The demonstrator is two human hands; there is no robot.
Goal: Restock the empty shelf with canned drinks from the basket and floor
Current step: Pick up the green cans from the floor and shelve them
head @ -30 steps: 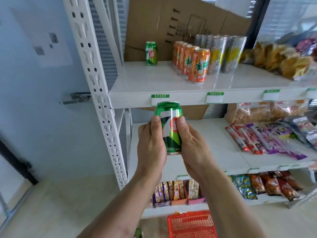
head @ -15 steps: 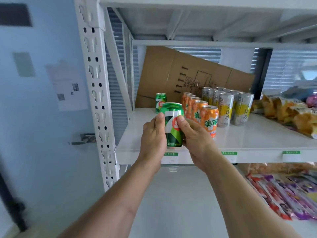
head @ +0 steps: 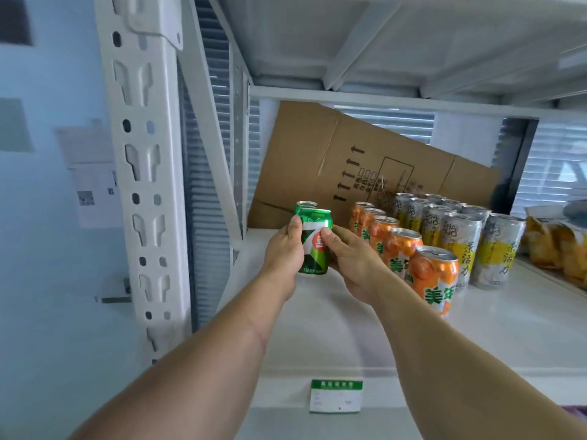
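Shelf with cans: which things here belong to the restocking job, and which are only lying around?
Belong to the job:
- green can, held by left hand and right hand
- second green can behind it
- orange cans
- silver and yellow cans
- shelf

Just lying about:
- cardboard
- snack bags
- price label

Concealed and truncated items, head view:

- Rear green can (head: 305,204): only its top rim shows; the held green can (head: 315,246) covers the body.
- Held green can: both flanks lie under the left hand (head: 282,249) and right hand (head: 352,265); whether its base touches the shelf (head: 317,328) cannot be determined.
- Orange cans (head: 433,274): each rear can is largely masked by the one ahead.
- Snack bags (head: 559,246): cut off at the right edge.
- Price label (head: 336,396) (green-bordered): print too small to read.
- Wall papers (head: 90,182): blurred
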